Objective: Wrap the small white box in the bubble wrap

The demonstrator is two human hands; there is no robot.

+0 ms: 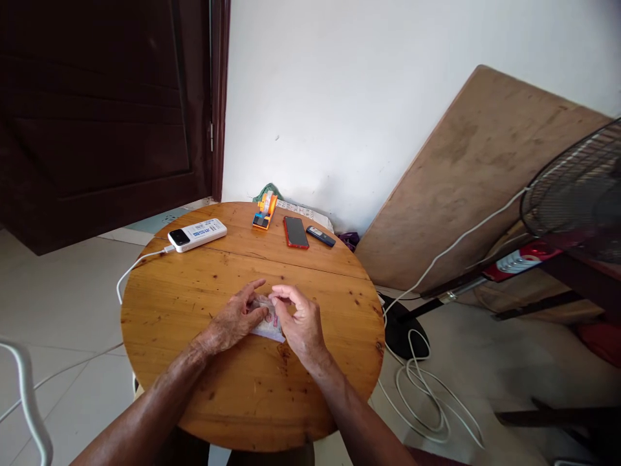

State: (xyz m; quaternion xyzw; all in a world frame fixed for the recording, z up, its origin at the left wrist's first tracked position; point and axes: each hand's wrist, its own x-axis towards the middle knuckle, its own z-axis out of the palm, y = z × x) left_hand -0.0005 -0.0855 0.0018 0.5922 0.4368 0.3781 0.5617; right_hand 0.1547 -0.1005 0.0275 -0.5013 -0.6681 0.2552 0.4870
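Observation:
A small pale slip [268,332] with pinkish-purple print, perhaps paper or a thin packet, lies on the round wooden table in front of me. My left hand [237,318] holds its left side, the thumb resting across the slip and the index finger stretched out beyond its far edge. At the slip's far right corner, my right hand [299,317] pinches with thumb and index finger. Both hands partly cover the slip, so its full outline is hidden.
On the round table [194,291] stand an orange tape dispenser [265,210], a red-edged phone [295,232], a dark small device [321,235] and a white power bank [197,235] with a cable. A fan [577,188] and loose cords [422,395] are at right.

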